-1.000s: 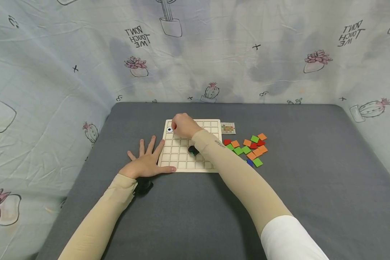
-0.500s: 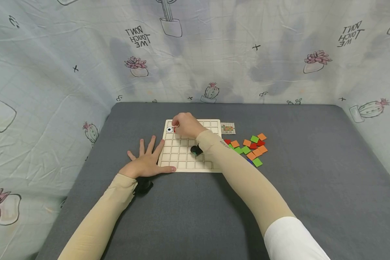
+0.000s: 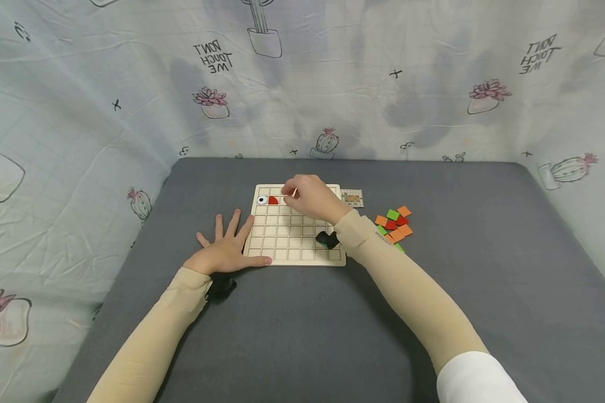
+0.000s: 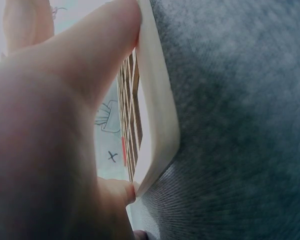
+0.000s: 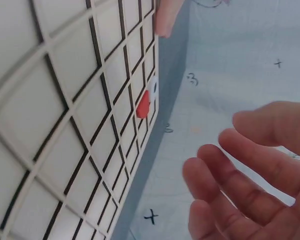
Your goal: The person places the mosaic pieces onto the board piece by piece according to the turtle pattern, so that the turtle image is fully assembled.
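Note:
A pale wooden grid board (image 3: 272, 243) lies on the grey table. My left hand (image 3: 218, 254) rests spread at its left side, thumb (image 4: 110, 30) on the near left corner and index fingertip at the left edge. Over the board's upper middle hovers my right hand (image 3: 310, 196), fingers loosely bent; the right wrist view shows nothing between the fingers and thumb. Near the far left corner, a white tile with a black eye-like dot (image 3: 262, 200) sits in one cell. In the neighbouring cell to its right lies a red tile with a rounded side (image 3: 273, 200), also seen flat in the right wrist view.
A small printed picture card (image 3: 353, 197) lies beside the board's far right corner. Right of the board are several loose orange, green and red tiles (image 3: 397, 224), partly hidden by the right sleeve. A patterned cloth (image 3: 363, 101) hangs behind the table.
My right hand has let go of the red tile and moved right, its fingers parting. The red tile now shows in its cell beside the eye tile. The left hand stays put.

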Demonstrator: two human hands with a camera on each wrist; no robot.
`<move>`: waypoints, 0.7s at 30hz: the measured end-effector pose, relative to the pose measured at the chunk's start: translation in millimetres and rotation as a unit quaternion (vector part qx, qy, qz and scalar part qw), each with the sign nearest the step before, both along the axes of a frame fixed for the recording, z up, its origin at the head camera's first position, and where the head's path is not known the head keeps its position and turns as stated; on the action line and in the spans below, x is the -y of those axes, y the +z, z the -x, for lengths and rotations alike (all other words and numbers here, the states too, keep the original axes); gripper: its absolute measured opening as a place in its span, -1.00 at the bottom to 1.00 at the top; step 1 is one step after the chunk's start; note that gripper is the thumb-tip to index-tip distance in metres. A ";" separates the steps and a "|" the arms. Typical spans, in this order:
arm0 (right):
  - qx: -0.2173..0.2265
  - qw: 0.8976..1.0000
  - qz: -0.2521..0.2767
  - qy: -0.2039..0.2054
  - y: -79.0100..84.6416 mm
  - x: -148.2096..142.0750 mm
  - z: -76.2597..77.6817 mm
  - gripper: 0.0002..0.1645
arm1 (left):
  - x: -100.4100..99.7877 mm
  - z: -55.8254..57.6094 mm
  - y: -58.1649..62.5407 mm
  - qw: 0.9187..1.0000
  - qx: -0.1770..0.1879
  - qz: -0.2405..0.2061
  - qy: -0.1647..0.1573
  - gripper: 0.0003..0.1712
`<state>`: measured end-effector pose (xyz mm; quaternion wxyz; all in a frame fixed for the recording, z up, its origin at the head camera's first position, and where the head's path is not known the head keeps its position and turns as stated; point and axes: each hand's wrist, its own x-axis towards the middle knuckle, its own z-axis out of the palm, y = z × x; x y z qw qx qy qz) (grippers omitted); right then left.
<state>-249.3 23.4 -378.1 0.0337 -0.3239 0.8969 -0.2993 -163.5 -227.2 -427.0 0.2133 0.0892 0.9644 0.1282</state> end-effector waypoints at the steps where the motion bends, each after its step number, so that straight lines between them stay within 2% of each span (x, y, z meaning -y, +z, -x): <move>1: -0.006 1.000 0.003 -0.002 1.1 -2.9 -3.4 -0.74 | 0.2 -0.1 -0.1 1.000 -0.001 0.000 0.000 0.48; 8: -0.038 0.999 0.025 -0.018 7.2 -30.2 -27.1 -0.77 | -1.1 -1.5 2.2 1.000 -0.001 -0.001 0.001 0.47; 21: -0.091 0.994 0.050 -0.045 10.4 -72.4 -61.2 -0.79 | 0.8 -3.0 0.9 1.000 -0.008 -0.005 -0.007 0.47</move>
